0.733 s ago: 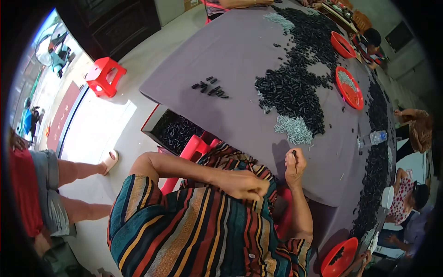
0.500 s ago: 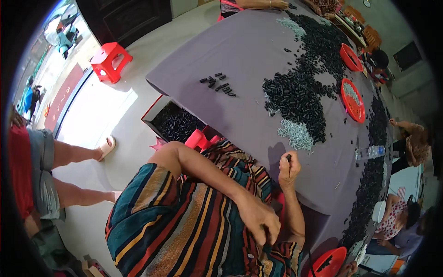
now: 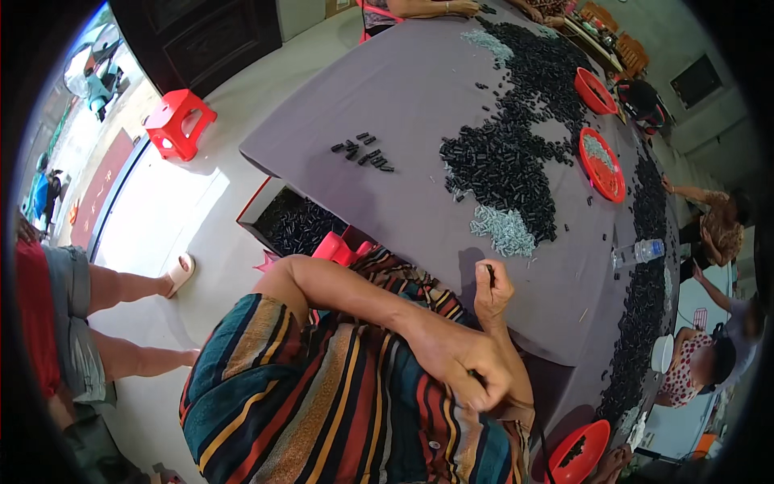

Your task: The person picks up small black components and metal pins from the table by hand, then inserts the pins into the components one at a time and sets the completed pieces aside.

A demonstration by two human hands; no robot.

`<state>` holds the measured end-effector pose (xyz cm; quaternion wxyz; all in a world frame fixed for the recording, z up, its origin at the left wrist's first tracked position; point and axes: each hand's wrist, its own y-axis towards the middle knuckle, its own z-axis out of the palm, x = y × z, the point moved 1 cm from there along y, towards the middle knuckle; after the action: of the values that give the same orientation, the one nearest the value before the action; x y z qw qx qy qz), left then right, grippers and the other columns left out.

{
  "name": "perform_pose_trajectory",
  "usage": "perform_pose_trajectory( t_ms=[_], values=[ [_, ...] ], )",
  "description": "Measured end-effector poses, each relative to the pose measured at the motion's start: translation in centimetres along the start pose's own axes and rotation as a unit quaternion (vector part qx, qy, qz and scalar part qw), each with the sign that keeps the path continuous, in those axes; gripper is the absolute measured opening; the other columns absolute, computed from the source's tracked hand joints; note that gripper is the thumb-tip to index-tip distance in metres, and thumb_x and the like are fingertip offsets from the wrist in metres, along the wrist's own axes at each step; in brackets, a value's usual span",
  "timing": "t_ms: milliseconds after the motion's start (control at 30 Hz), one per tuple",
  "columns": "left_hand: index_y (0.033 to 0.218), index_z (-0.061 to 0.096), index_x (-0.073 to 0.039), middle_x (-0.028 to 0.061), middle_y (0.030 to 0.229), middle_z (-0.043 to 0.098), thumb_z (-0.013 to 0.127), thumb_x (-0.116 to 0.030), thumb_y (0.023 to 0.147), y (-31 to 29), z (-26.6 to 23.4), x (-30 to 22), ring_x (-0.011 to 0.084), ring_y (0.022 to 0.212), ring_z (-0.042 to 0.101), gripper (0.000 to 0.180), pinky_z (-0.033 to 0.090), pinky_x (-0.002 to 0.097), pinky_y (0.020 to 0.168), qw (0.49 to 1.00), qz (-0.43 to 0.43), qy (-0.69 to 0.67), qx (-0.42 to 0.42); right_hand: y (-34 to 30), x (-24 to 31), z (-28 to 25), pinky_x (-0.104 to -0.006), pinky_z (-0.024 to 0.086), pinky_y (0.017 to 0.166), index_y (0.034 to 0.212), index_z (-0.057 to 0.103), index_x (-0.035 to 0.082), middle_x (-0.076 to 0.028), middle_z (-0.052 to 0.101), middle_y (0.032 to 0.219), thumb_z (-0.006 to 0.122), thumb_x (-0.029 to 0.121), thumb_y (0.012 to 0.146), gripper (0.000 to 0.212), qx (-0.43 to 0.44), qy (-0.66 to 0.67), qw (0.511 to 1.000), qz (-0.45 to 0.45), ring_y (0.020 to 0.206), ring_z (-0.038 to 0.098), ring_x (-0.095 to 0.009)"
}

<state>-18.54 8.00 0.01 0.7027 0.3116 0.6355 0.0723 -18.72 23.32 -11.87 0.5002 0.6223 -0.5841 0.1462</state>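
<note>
My right hand (image 3: 494, 292) is raised by the table's near edge. A small black cylindrical piece (image 3: 490, 272) is pinched at its fingertips. My left forearm crosses in front of my body, and my left hand (image 3: 468, 367) is curled over my right forearm. Something small and dark (image 3: 477, 377) shows between its thumb and fingers; I cannot make out its kind. Beyond my right hand lies a heap of pale grey small pieces (image 3: 504, 232), touching a large pile of black cylinders (image 3: 504, 173). Several black cylinders (image 3: 375, 159) lie apart on the left.
A grey cloth covers the table (image 3: 322, 105). Below its left edge stands a box of black pieces (image 3: 302, 222). Red basins (image 3: 617, 189), a clear bottle (image 3: 637, 254) and a white bowl (image 3: 662, 353) are on the right. A red stool (image 3: 181, 121) stands left; other people surround the table.
My left hand has moved rightward across my right forearm. My right hand still pinches the black piece. The view has shifted slightly, so the table sits further left.
</note>
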Motion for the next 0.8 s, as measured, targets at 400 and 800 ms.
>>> perform_pose_trajectory(
  t_ms=[400,800],
  values=[
    [0.101,0.049,-0.002,0.0151,0.096,0.049,0.05,-0.017,0.084,-13.2,-1.7,6.5,0.033,0.093,0.049,0.022,0.041,0.0417,0.08,0.877,-0.294,0.379,-0.041,0.2,0.6,0.1,-0.0277,0.042,0.053,0.087,0.057,0.002,-0.008,0.056,0.07,0.057,0.013,0.085,0.011,0.038,-0.01,0.999,-0.021,0.056,0.053,-0.017],
    [0.088,0.054,-0.009,0.0111,0.079,0.053,0.057,-0.022,0.079,-13.5,-3.7,7.0,0.0294,0.074,0.056,0.016,0.046,0.0378,0.062,0.719,-0.266,0.604,-0.218,0.7,1.3,0.2,-0.028,0.037,0.053,0.085,0.059,0.002,-0.005,0.047,0.065,0.06,0.011,0.081,0.009,-0.005,-0.053,0.993,-0.105,0.057,0.044,-0.017]
  ],
)
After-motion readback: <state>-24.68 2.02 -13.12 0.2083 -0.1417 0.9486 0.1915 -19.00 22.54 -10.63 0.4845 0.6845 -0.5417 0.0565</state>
